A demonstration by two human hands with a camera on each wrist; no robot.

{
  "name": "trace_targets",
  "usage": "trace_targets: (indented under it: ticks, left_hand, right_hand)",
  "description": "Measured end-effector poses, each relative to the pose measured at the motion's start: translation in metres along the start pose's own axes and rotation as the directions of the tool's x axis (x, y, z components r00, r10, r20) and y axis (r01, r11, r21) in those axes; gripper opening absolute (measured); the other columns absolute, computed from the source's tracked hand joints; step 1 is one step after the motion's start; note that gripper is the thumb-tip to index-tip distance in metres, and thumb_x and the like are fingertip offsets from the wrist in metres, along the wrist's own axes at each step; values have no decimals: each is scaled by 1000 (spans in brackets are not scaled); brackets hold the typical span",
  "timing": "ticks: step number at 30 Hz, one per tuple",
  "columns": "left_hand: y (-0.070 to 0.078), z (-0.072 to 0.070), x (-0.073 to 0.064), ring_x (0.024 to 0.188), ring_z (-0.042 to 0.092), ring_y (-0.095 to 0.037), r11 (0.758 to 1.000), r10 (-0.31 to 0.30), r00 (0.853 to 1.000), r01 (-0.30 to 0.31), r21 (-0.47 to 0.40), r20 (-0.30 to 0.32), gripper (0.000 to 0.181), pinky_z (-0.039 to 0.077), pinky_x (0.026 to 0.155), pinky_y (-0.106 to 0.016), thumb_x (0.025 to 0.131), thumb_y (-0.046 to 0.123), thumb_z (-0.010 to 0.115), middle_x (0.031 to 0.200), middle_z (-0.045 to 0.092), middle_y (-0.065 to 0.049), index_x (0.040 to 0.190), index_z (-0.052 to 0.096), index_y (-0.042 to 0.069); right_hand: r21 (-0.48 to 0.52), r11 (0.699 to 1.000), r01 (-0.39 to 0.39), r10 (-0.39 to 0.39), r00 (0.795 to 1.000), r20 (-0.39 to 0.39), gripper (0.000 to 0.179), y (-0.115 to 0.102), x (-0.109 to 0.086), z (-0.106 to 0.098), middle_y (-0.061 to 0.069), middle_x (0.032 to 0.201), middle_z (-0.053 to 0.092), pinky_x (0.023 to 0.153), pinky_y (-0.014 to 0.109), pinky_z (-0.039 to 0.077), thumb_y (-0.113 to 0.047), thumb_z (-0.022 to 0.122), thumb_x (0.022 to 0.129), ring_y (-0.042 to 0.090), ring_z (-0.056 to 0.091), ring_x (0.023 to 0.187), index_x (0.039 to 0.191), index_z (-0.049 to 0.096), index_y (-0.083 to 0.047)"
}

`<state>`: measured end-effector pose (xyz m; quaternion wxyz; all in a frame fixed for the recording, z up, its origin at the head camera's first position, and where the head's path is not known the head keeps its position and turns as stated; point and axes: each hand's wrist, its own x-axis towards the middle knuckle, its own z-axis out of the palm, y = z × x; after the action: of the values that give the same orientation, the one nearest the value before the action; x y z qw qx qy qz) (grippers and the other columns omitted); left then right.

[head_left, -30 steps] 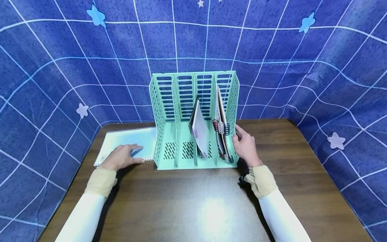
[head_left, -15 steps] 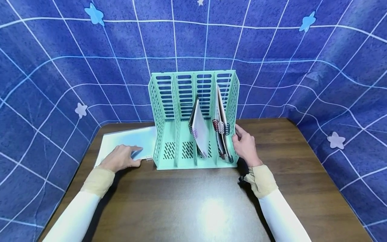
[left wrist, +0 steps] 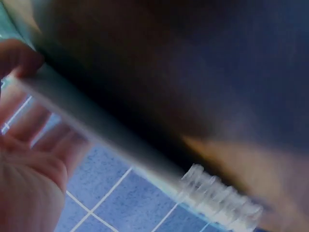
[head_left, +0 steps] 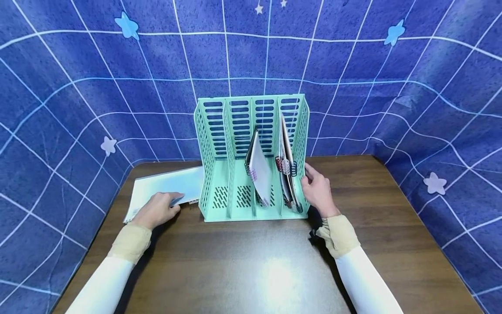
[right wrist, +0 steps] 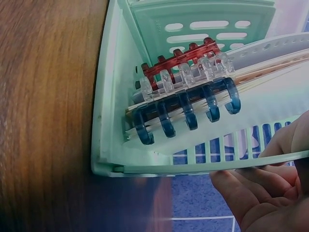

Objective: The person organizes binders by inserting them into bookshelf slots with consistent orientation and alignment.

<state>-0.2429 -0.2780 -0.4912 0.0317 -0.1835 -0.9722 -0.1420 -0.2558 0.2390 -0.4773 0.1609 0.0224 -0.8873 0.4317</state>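
A pale blue loose-leaf notebook [head_left: 162, 181] lies flat-ish on the table, left of the mint-green file rack [head_left: 220, 172]. My left hand [head_left: 156, 211] pinches its front edge, fingers on the cover and thumb beneath. In the left wrist view that edge is tilted off the table, and clear rings [left wrist: 219, 199] show along it. At the rack's right side my right hand [head_left: 318, 190] grips the side wall, thumb inside and fingers outside. Notebooks with red, clear and dark blue rings [right wrist: 188, 110] stand in the rightmost compartment.
In the rack's third compartment from the left, a white-covered notebook [head_left: 262, 172] and a black one lean together. The brown wooden table [head_left: 219, 261] has a blue gridded cloth [head_left: 251, 56] behind it and along its sides.
My left hand has drawn slightly left along the notebook's front edge, and its thumb has slipped under. The notebook has turned a little. My right hand stays on the rack.
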Motion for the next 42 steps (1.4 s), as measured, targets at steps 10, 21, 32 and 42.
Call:
trace_targets:
  ticks: [10,21,32,42]
  left_hand:
    - [11,-11,-22,67,69,-40,991,-80,954,108,83,-288,21,50,54,-58,90,18,74,92,77,-20,109,82,13]
    - [30,-51,-32,68,61,-60,985,-104,858,157,64,-503,4,39,53,-68,88,8,71,76,68,-25,88,73,12]
    - [39,-66,-43,87,66,-44,975,-221,663,160,-153,-715,22,47,80,-56,88,-3,68,94,70,-23,107,78,1]
    - [63,-90,-46,71,64,-46,973,-195,478,201,-109,-856,17,39,62,-56,88,7,67,79,69,-19,96,82,9]
  right_hand:
    - [7,1000,25,-25,1000,-3,51,0,-1,2,16,131,69,100,54,50,-11,55,99,35,63,124,151,54,-12]
    - [-1,1000,6,-6,1000,-6,51,-1,0,0,13,133,68,108,53,45,-14,54,100,34,58,132,152,53,-13]
    - [3,1000,-3,3,1000,-2,51,0,0,0,13,133,68,106,54,46,-15,54,100,34,58,131,151,54,-14]
    - [18,1000,-2,2,1000,-7,50,-3,-1,-2,14,132,69,108,53,44,-13,55,100,34,58,132,150,55,-12]
